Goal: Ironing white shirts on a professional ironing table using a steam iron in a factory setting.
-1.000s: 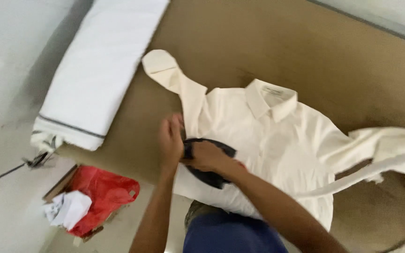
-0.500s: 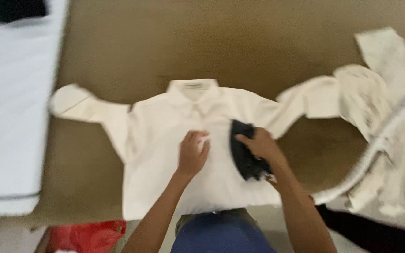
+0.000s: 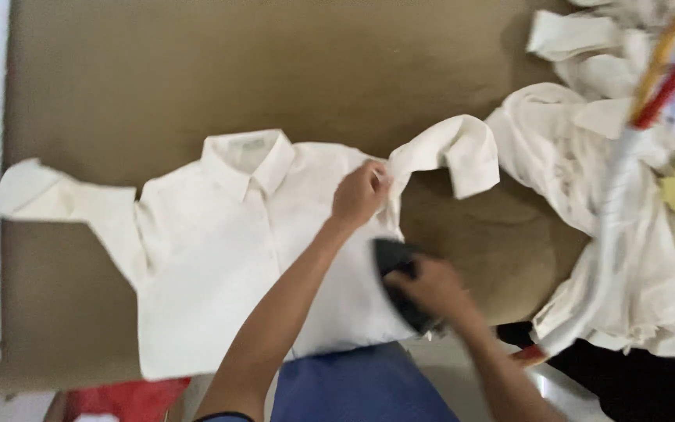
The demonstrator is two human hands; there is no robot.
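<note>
- Cream cotton, a collared shirt (image 3: 220, 258) lies spread front-up across our brown padded counter (image 3: 158, 70), collar toward the far edge, one sleeve stretched out to the left.
- Our left hand (image 3: 359, 194) is closed on the shirt's right sleeve (image 3: 443, 152) near the shoulder seam, pinching the cloth and lifting it so the cuff end folds back on itself.
- Our right hand (image 3: 431, 287) is wrapped around the handle of a dark iron (image 3: 400, 277), which sits on the shirt's right side panel near the hem.
- We judge the step in hand to be pressing the body while the sleeve is being laid out; the next move calls for pulling that sleeve flat and taut.
- Beside us on the right, a heap of crumpled cream garments (image 3: 626, 234) lies under a white cord (image 3: 607, 234).
</note>
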